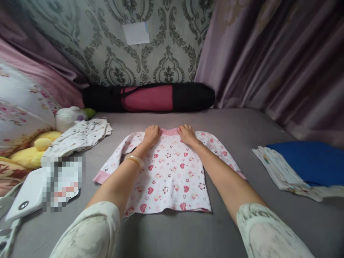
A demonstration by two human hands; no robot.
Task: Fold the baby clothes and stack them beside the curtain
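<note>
A small white long-sleeved shirt (168,172) with pink hearts and flowers lies spread on the grey sheet, its pink collar at the far side and its hem toward me. My left hand (152,134) rests on the shoulder just left of the collar, fingers bent over the fabric edge. On the right shoulder, beside the collar, sits my right hand (187,134), its fingers also curled over the edge. Both hands touch the cloth at the neckline. The fingertips are small, and how firmly they pinch the fabric is hard to see.
A black and pink long bag (147,98) lies along the wall. Folded clothes with a blue piece (306,161) sit at right. At left are a patterned garment (80,136), plush toys (71,118), a white device (28,193) with a cable, and a blurred item (66,182).
</note>
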